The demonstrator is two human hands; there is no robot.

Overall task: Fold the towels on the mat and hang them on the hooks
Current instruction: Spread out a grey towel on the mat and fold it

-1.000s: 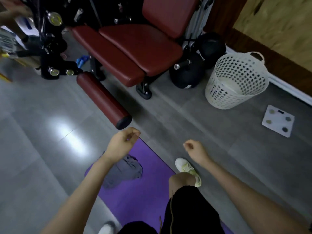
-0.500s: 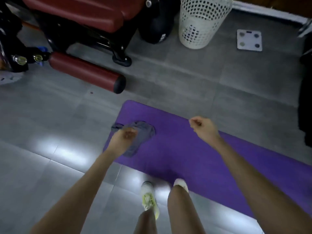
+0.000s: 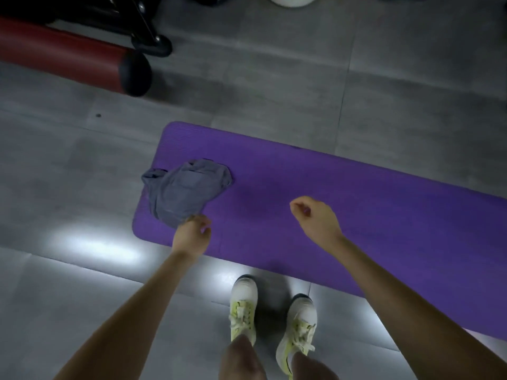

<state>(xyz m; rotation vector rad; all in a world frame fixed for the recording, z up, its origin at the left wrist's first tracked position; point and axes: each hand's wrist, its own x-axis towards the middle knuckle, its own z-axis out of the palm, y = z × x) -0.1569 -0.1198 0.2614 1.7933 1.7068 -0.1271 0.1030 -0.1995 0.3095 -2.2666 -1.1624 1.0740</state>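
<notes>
Looking down from a standing person's head. A grey tiled floor (image 3: 288, 86) fills the frame, with bright patches of reflected light beside the mat's near edge. A long purple exercise mat (image 3: 370, 215) lies flat on it, running from the middle out past the right edge.

Past the mat's far left corner is a red padded roller (image 3: 63, 53) with a black end cap. The black foot of a gym machine (image 3: 151, 42) is just beside it. Two bare forearms reach from the bottom of the frame toward the mat.

One crumpled grey towel (image 3: 186, 187) sits unfolded on the mat's left end, one corner spilling over the mat's left edge onto the floor. A pair of white and yellow shoes (image 3: 244, 305) stands on the floor just short of the mat's near edge.

The hands are well apart. The left hand (image 3: 192, 235) is at the mat's near left corner with its fingers curled, and its fingertips meet the towel's near corner. Whether they grip the cloth cannot be told. The right hand (image 3: 315, 218) is over the middle of the mat, fingers curled in, holding nothing.
</notes>
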